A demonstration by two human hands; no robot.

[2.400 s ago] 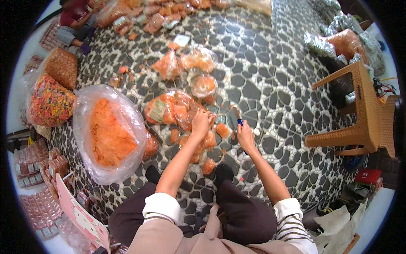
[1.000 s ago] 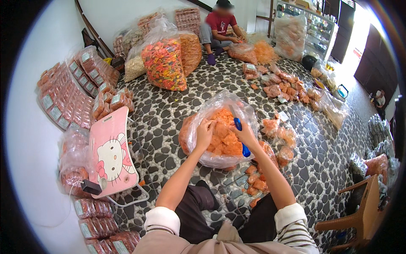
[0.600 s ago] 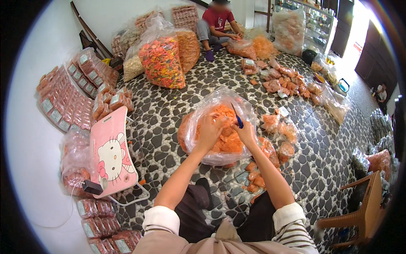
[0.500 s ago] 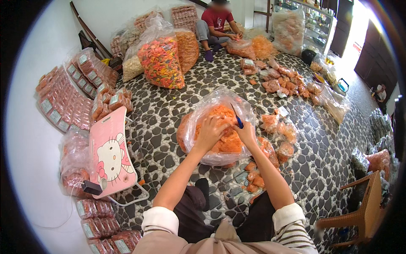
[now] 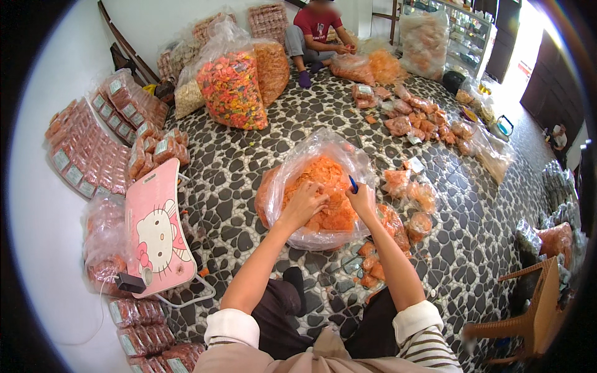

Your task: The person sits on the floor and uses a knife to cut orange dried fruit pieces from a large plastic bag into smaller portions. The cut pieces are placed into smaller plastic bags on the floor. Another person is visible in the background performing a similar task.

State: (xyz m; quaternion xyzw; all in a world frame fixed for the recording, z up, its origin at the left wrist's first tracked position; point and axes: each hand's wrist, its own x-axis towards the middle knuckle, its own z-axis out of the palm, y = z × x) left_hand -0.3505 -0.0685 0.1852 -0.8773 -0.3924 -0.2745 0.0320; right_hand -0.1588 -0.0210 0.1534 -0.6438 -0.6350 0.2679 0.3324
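"What's nearest?"

"Loose orange chunks [image 5: 376,268] on the floor, just beside the right knee [image 5: 380,311]. Just past them sits the clear plastic bag [image 5: 320,240], full of orange flakes [image 5: 339,214]."

"Why there, do you think?"

"It's straight ahead, its mouth spread wide and facing up; probably so both hands reach the flakes without stretching."

"And the hands?"

"The left hand [image 5: 306,202] is over the flakes, fingers half curled, seemingly touching them. I can't tell whether it has hold of any. The right hand [image 5: 362,200] is at the bag's right side, closed around a blue handle [image 5: 353,184]."

"What's on the handle?"

"Can't make it out. It points up and away, perhaps to keep the fingertips free."

"Beyond the hands?"

"A rounded clear-wrapped pack [image 5: 420,226] to the right, and a pink folding table [image 5: 142,198] well off to the left. Farther out, a tall sack of multicoloured pieces [image 5: 231,90]. Past that, a seated co-worker [image 5: 319,28] in a red shirt, hands together above another orange bag [image 5: 353,69]."
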